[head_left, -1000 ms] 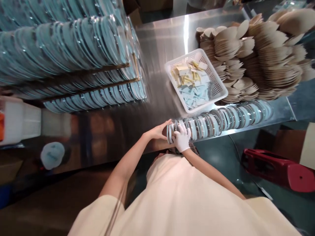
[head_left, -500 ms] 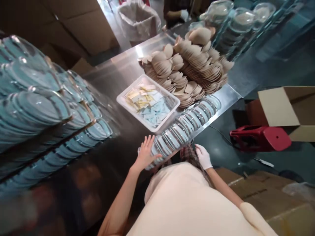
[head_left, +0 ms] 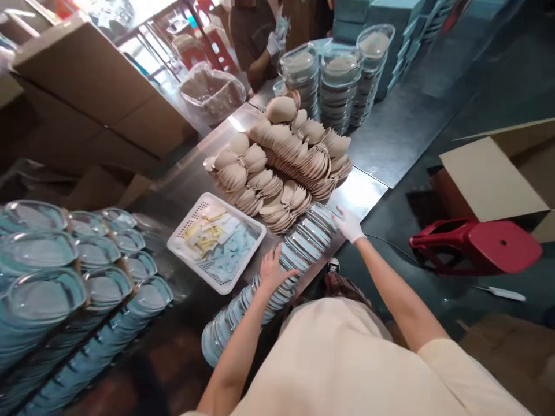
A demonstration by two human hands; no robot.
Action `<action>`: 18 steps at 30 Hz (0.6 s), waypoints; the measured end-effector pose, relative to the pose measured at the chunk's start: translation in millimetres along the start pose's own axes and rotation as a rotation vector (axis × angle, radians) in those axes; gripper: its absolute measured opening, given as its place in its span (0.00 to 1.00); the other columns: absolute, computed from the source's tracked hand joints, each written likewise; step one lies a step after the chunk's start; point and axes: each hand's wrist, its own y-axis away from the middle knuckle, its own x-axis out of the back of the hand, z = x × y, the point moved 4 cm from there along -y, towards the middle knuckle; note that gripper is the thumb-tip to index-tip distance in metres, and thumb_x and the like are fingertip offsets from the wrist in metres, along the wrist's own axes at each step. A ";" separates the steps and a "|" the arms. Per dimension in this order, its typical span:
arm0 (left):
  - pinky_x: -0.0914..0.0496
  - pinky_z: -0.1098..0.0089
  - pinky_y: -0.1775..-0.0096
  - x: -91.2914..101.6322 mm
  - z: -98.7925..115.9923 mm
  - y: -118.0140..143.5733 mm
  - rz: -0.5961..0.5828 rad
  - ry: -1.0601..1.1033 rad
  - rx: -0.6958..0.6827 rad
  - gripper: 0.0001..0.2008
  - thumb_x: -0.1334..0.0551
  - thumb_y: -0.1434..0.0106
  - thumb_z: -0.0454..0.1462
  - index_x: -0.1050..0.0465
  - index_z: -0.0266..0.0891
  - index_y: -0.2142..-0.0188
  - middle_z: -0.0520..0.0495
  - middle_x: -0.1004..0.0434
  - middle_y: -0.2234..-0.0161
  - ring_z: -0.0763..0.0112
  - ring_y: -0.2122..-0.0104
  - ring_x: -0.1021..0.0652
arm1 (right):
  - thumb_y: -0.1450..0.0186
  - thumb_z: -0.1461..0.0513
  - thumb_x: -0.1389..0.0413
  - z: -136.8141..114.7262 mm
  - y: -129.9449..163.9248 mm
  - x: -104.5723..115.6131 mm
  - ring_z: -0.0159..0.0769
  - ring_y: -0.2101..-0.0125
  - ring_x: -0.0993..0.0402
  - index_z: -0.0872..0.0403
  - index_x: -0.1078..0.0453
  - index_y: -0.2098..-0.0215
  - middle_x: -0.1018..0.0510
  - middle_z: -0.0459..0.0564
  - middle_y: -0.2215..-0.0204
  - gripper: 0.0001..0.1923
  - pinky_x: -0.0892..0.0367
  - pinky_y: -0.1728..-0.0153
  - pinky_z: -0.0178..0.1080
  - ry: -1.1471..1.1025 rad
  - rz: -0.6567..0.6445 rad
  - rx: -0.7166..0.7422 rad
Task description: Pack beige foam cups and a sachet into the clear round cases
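A long row of clear plastic containers (head_left: pixel 303 240), nested on its side, lies along the near edge of the metal table. My bare left hand (head_left: pixel 275 273) rests across the middle of this row, fingers spread and thumb out to the right. At the row's far right end is my right hand (head_left: pixel 348 225) in a white glove, its fingers stretched against the last containers. Part of the row is hidden under my left forearm. Just beyond it sits a white plastic basket (head_left: pixel 174 245) of small yellow and blue-white packets. Stacked beige oval pieces (head_left: pixel 286 156) are heaped behind.
Tall stacks of clear containers (head_left: pixel 43 294) stand at the left, more (head_left: pixel 340 75) at the back. A co-worker's gloved hand (head_left: pixel 277 41) is beyond the table, near a lined bin (head_left: pixel 212 92). On the right floor are a red stool (head_left: pixel 477 245) and an open carton (head_left: pixel 494 173).
The container row has shifted left along the table edge. My right hand has risen from beside my body to its right end. My left hand is now over its middle, no longer its left end.
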 end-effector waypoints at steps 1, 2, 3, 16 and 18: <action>0.39 0.47 0.33 -0.9 -1.3 3.6 0.011 0.007 -0.015 0.57 0.32 0.44 0.65 0.45 0.34 0.27 0.25 0.40 0.30 0.39 0.32 0.35 | 0.35 0.50 0.40 -1.9 -10.6 -4.2 0.53 0.37 0.29 0.60 0.29 0.35 0.26 0.62 0.36 0.34 0.38 0.33 0.53 -0.006 -0.068 0.019; 0.39 0.49 0.32 -1.4 -1.9 7.2 0.019 0.012 -0.030 0.55 0.34 0.42 0.65 0.43 0.35 0.27 0.26 0.39 0.30 0.41 0.32 0.33 | 0.36 0.50 0.39 -3.4 -17.7 -8.1 0.53 0.38 0.28 0.58 0.29 0.35 0.25 0.60 0.37 0.34 0.36 0.33 0.53 -0.011 -0.135 0.035; 0.39 0.49 0.32 -1.9 -2.2 10.6 0.023 0.017 -0.045 0.52 0.35 0.41 0.65 0.41 0.36 0.28 0.27 0.38 0.30 0.42 0.33 0.33 | 0.36 0.51 0.38 -4.1 -21.8 -11.1 0.53 0.39 0.26 0.56 0.28 0.36 0.23 0.58 0.38 0.33 0.35 0.35 0.52 -0.014 -0.195 0.048; 0.57 0.35 0.29 14.0 100.1 -39.4 0.038 0.047 -0.146 0.52 0.32 0.41 0.61 0.44 0.39 0.27 0.30 0.46 0.26 0.36 0.26 0.49 | 0.38 0.49 0.47 69.0 42.0 5.4 0.47 0.49 0.22 0.54 0.20 0.55 0.16 0.56 0.53 0.23 0.31 0.41 0.51 -0.311 0.102 -0.322; 0.56 0.35 0.29 4.5 141.1 -69.7 0.017 0.114 -0.208 0.56 0.30 0.43 0.61 0.50 0.41 0.25 0.31 0.51 0.25 0.36 0.25 0.53 | 0.42 0.50 0.46 81.6 62.8 -1.6 0.44 0.62 0.21 0.54 0.21 0.60 0.16 0.52 0.66 0.20 0.25 0.52 0.47 -0.357 0.110 -0.412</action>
